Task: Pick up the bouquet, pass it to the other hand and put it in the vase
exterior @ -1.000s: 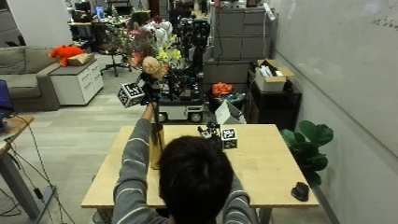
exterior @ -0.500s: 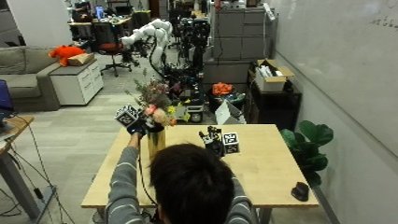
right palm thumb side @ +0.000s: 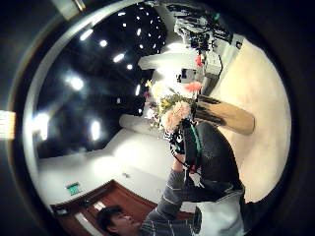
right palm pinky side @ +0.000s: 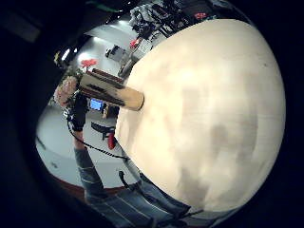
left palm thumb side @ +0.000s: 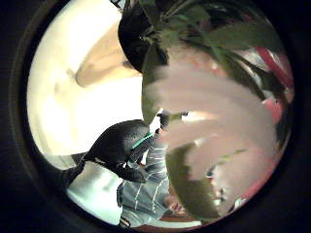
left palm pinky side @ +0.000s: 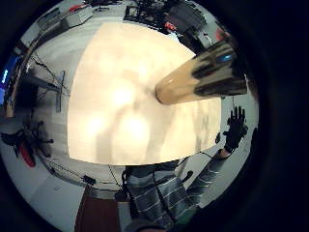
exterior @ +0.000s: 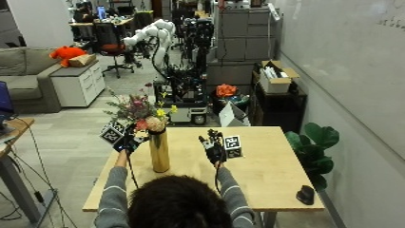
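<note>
A bouquet (exterior: 140,110) of pink, yellow and dark red flowers stands with its stems down in a tall tan vase (exterior: 159,154) on the left half of the wooden table (exterior: 265,171). My left hand (exterior: 126,141) is at the vase's mouth, on the left, fingers curled against the lowest blooms. Pink petals of the bouquet (left palm thumb side: 218,111) fill the left thumb side palm view. My right hand (exterior: 214,148) hovers over the table's middle, to the right of the vase, fingers spread and holding nothing. It also shows as the right hand (left palm pinky side: 235,128) beyond the vase (left palm pinky side: 203,77).
A small black object (exterior: 305,194) lies at the table's near right corner. A potted plant (exterior: 313,142) stands off the table's right side. A robot on a cart (exterior: 183,90) stands behind the far edge.
My left hand has come down from high above the table and brought the bouquet's stems into the vase. The right hand has stayed over the table's middle.
</note>
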